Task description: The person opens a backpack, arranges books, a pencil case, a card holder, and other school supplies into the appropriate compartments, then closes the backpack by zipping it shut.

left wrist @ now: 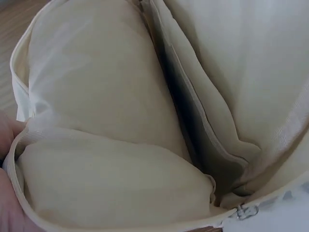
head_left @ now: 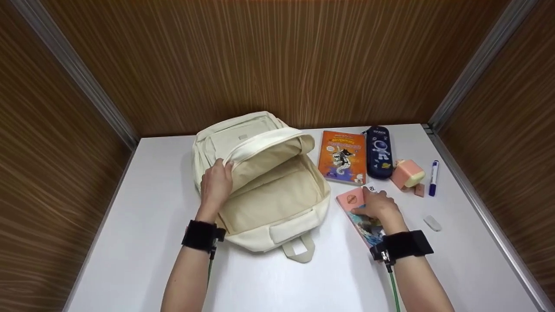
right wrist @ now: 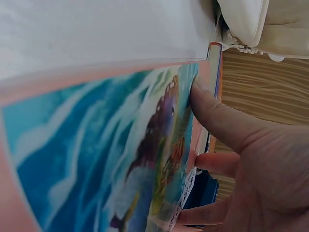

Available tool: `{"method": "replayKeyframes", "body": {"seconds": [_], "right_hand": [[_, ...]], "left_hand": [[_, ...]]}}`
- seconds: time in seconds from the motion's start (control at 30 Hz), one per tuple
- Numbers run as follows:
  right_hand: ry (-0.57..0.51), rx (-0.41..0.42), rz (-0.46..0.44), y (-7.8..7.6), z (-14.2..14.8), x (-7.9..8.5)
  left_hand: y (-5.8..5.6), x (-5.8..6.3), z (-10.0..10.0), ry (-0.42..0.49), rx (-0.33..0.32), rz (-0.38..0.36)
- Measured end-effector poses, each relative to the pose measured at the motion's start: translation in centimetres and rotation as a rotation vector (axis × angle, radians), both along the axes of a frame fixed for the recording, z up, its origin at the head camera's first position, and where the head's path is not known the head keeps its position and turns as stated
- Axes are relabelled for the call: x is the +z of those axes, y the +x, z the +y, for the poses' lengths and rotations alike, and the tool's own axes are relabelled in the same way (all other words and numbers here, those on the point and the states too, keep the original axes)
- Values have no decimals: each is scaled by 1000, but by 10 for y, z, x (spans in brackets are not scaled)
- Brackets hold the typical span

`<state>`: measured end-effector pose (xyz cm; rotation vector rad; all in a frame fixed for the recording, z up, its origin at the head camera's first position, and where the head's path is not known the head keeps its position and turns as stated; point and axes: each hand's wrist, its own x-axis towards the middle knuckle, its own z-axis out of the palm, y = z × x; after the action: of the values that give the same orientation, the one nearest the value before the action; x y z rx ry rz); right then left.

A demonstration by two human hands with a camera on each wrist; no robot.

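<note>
A cream backpack [head_left: 277, 203] lies unzipped on the table, its beige lining showing. My left hand [head_left: 217, 182] grips the edge of its raised front flap [head_left: 277, 136], thumb and fingers on either side of the rim in the left wrist view. Inside, a lining pocket [left wrist: 203, 121] shows. My right hand [head_left: 381, 206] rests on a pink book [head_left: 362, 221] with a blue sea picture on its cover. In the right wrist view the thumb [right wrist: 212, 108] lies along the cover and the fingertips touch near its top edge. The hand and wrist strap hide the book's right side.
Behind the pink book lie an orange comic book [head_left: 342, 158] and a dark blue space pencil case [head_left: 380, 151]. Further right are a pink-and-yellow box-shaped item [head_left: 407, 174], a small brown block [head_left: 419, 190], a blue-capped marker [head_left: 434, 177] and a whitish eraser [head_left: 432, 223]. Wood-grain panels [head_left: 277, 65] surround the table.
</note>
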<state>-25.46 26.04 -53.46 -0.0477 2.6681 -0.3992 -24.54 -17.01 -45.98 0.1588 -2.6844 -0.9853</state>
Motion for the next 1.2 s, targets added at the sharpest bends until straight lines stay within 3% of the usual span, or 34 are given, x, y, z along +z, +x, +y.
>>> {"method": "replayKeyframes", "body": {"seconds": [0.17, 0.4, 0.6, 0.83, 1.0, 1.2], "right_hand": [[-10, 30, 20, 0, -4, -1], [-32, 40, 5, 5, -4, 1], [-48, -26, -11, 10, 10, 13], [72, -74, -86, 20, 33, 27], [118, -80, -143, 26, 40, 26], [101, -87, -129, 29, 44, 22]], "left_hand": [[-16, 5, -7, 109, 20, -73], [-21, -2, -9, 156, 25, -160], [-19, -6, -7, 156, 13, -156], [-18, -8, -7, 140, 18, -152], [-16, -8, -7, 133, 21, -159], [-16, -9, -8, 132, 27, -162]]}}
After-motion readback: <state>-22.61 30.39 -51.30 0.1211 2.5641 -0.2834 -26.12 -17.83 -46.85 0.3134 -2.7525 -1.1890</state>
